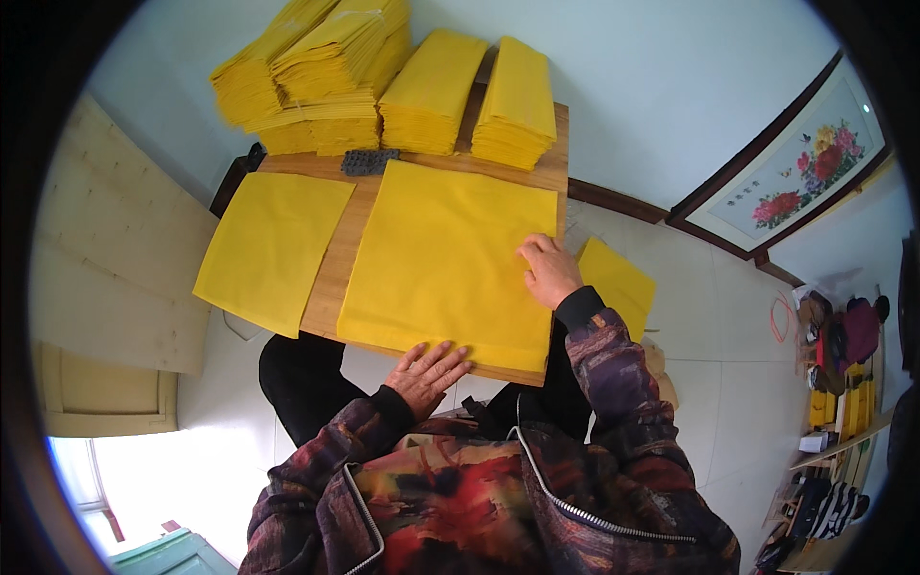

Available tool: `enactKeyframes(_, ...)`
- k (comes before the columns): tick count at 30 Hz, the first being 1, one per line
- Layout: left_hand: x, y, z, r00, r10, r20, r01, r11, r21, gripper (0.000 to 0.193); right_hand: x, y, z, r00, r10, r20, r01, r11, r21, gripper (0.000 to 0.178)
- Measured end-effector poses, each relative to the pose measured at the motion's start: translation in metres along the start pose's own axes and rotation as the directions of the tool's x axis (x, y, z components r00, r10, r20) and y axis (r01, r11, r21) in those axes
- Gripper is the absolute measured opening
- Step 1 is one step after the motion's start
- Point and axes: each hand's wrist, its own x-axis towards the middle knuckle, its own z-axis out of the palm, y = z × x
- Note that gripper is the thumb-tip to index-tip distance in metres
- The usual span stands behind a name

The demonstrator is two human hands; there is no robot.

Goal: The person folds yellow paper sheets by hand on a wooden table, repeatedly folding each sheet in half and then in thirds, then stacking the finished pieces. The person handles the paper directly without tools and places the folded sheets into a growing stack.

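In the head view, a large yellow sheet [446, 254] lies flat on the table [345, 254], straight in front of the person, probably so that both hands can reach it easily. The left hand [431, 377] rests at its near edge with fingers laid out flat and its grip clamped on nothing, seemingly to steady the cloth. The right hand [553, 273] bends its fingers down at the right edge; whether that grip pinches the cloth cannot be told. A second yellow sheet [273, 247] lies apart on the left, and yellow stacks [431, 96] line the far side, perhaps to leave the near part free for working.

The right fingertips are partly hidden. What supports the yellow piece [621, 287] beyond the right edge cannot be seen, and the dark grey lump [369, 162] near the stacks is hard to identify.
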Motion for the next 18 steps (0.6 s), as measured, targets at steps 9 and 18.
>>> enactKeyframes(9,0.000,-0.002,0.002,0.999,0.030,-0.024,-0.030,0.999,0.011,0.075,0.020,-0.005,0.004,0.993,0.100,-0.062,-0.103,0.994,-0.046,0.027)
enactKeyframes(18,-0.001,-0.001,0.003,1.000,0.008,0.013,-0.008,1.000,0.001,0.082,0.033,-0.001,0.012,0.989,0.141,-0.049,-0.142,0.990,-0.015,0.027)
